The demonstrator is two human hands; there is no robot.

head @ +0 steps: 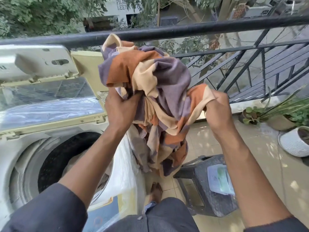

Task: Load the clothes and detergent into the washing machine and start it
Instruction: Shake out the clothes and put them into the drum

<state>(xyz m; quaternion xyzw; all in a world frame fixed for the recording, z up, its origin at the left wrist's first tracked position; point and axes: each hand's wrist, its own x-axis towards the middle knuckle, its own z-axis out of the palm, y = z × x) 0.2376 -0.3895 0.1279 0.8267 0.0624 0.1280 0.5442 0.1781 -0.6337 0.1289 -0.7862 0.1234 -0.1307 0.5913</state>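
A bundled cloth of purple, orange and cream patches (150, 91) is hanging at frame centre, its long axis running vertically toward the tiled floor. The left hand (122, 109) is clenching its left folds; the right hand (217, 113) is pinching a corner at right. The white top-loading washing machine (21, 148), lid (50, 91) raised, is gaping at lower left, its dark drum opening (55, 158) lying below-left of the hands, nearer the left hand.
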